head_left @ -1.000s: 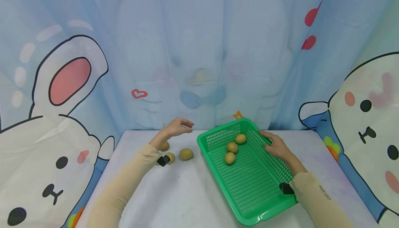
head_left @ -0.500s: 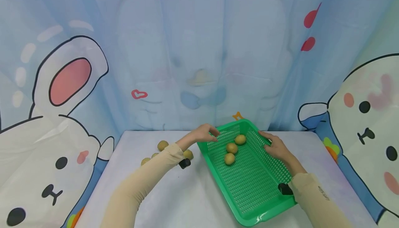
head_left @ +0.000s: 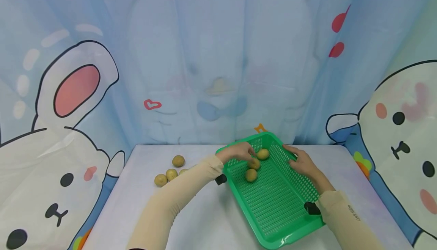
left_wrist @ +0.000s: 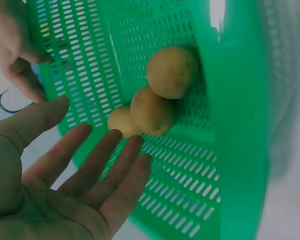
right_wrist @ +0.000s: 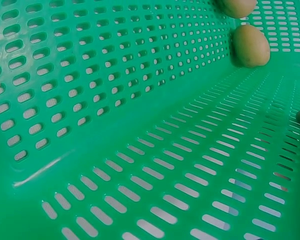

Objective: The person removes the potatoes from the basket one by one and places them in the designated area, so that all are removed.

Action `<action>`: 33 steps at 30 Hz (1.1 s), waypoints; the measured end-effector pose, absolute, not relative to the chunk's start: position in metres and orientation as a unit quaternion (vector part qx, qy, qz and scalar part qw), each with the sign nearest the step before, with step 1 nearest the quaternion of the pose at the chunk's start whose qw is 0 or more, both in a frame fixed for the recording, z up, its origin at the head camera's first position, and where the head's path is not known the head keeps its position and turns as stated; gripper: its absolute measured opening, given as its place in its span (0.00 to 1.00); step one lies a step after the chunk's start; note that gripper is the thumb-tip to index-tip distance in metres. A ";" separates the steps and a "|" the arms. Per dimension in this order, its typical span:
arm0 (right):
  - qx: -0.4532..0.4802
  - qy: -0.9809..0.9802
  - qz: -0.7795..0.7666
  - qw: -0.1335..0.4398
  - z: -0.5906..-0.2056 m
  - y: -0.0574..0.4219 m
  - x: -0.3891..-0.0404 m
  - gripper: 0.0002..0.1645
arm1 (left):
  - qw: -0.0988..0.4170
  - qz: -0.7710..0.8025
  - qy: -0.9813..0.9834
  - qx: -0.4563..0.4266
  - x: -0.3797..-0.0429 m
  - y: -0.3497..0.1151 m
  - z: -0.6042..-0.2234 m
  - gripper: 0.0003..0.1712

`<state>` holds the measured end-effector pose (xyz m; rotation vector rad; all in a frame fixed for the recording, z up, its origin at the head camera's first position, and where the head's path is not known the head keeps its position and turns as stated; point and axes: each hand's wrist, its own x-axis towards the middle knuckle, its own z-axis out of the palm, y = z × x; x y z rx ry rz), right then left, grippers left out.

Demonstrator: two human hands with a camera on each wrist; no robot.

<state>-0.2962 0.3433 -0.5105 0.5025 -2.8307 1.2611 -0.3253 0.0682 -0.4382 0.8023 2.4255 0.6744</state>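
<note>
Three potatoes lie near the far end of a green plastic basket [head_left: 283, 238]; the nearest potato [head_left: 251, 175] and the farthest potato [head_left: 263, 154] show best in the head view. My left hand [head_left: 239, 152] hovers over the basket's left side, just above them. In the left wrist view that hand [left_wrist: 65, 185] has spread, nearly straight fingers holding nothing, with the potatoes [left_wrist: 172, 72] beyond the fingertips. At the right rim my right hand [head_left: 304, 162] grips the basket wall, thumb inside and fingers outside. The right wrist view shows mostly the slotted basket [right_wrist: 90, 145] and a potato [right_wrist: 251, 46].
On the white tabletop [head_left: 191, 223], left of the basket, lie several more potatoes [head_left: 178, 161], partly hidden by my left sleeve [head_left: 177, 193]. A blue curtain [head_left: 211, 52] with cartoon prints hangs behind the table.
My left hand has swung right, from above the potatoes on the table to over the basket. The right hand and basket have stayed put.
</note>
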 end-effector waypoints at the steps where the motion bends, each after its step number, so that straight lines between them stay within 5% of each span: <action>1: 0.160 -0.902 0.401 0.002 -0.510 0.344 -0.296 0.38 | 0.253 0.249 0.890 0.287 -0.325 0.072 -0.440 0.20; 16: 0.155 -0.902 0.402 0.001 -0.511 0.343 -0.293 0.38 | 0.291 0.247 0.901 0.209 -0.317 0.104 -0.462 0.12; 33: 0.165 -0.901 0.400 0.011 -0.513 0.345 -0.298 0.38 | 0.298 0.203 0.917 0.169 -0.328 0.115 -0.477 0.27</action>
